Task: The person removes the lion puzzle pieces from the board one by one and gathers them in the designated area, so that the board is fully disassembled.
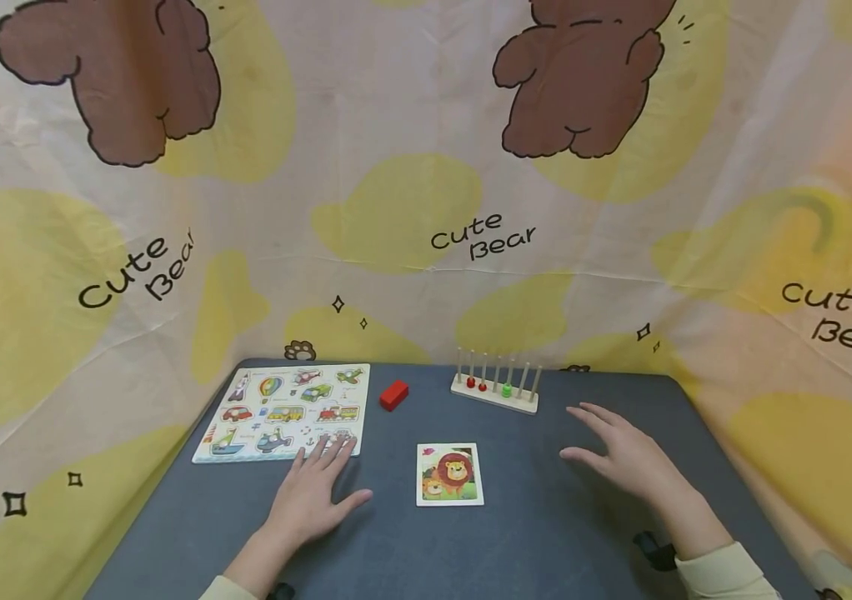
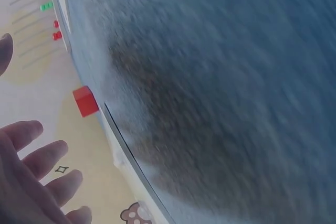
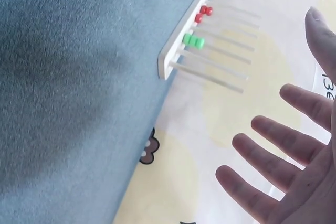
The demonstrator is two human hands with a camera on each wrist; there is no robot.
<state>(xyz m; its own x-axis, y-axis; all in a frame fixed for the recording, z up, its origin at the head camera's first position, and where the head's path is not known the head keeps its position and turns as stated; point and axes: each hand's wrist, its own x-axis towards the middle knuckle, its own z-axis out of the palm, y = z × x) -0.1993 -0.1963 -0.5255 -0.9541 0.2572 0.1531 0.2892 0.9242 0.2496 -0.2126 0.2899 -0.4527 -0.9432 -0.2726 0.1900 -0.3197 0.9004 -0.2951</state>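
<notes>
- I see the left hand (image 1: 311, 497) left of the lion card (image 1: 450, 475), the right hand (image 1: 632, 458) rightward, both empty, fingers spread.
- Puzzle board (image 1: 276, 426), beyond-left of the card: probably light, stiff; pinch its rim.

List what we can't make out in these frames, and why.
Head: the lower-right picture on the puzzle board, partly covered by the left hand.
Head: the board's small lettering, too tiny to read.
Head: the tops of both brown bears, cut off by the top edge.
Right wrist: the rest of the right hand, cut off by the right edge.
</notes>
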